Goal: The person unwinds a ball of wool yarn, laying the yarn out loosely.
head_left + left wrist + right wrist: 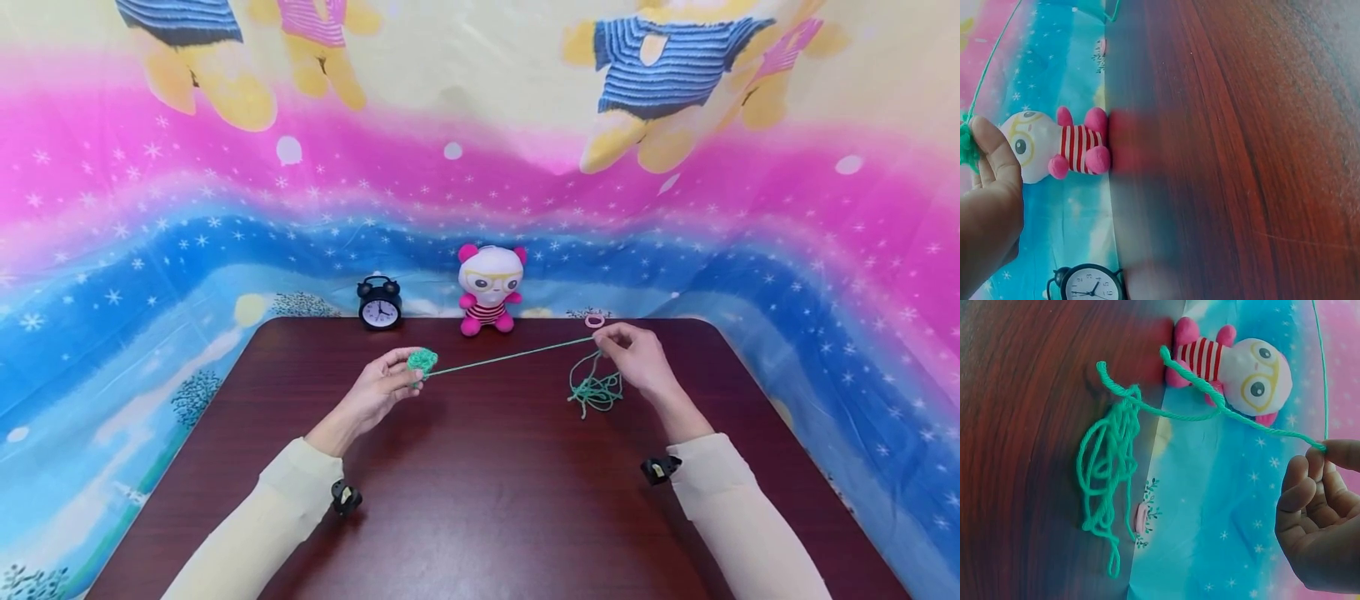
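Note:
A small green yarn ball (423, 361) sits in my left hand (378, 387), gripped between thumb and fingers above the table. From it a taut strand of green yarn (510, 358) runs up to the right. My right hand (633, 354) pinches that strand between thumb and forefinger, its other fingers curled. Below the right hand is a loose tangle of the same yarn (1110, 462), with loops and loose bends showing in the right wrist view. Only part of the ball (967, 147) shows at the edge of the left wrist view.
On the dark wooden table (480, 500), a black alarm clock (380, 304) and a pink-and-white plush panda (490, 292) stand along the back edge. A small pink ring (595, 321) lies behind the right hand. A printed cloth (480, 192) hangs around the table.

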{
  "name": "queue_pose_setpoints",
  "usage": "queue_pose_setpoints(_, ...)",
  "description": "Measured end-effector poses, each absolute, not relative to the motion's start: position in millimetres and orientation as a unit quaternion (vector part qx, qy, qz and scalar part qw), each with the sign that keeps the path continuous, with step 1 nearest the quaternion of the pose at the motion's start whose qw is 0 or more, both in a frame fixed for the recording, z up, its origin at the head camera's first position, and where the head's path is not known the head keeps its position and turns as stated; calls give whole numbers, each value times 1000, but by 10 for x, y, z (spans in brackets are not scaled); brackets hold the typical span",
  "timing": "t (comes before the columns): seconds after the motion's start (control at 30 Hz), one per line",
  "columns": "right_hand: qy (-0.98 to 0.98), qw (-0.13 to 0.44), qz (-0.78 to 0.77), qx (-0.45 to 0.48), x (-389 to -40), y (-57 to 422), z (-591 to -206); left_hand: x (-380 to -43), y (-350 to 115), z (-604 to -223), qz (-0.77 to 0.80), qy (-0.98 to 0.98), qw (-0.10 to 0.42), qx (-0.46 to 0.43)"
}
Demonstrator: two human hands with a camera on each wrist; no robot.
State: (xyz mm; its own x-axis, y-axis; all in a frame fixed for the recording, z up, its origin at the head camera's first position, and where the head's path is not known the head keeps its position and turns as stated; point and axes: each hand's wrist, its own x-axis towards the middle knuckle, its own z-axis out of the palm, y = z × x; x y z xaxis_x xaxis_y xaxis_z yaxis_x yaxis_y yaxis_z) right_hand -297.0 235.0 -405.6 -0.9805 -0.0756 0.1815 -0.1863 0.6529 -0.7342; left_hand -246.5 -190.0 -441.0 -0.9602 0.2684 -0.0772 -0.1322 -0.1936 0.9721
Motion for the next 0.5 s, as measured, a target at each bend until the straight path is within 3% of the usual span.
queue_pose_setpoints(0.5, -903, 75, 423, 32, -2977, 2504, -3961, -2454, -1939, -4407, 723, 663, 183, 70)
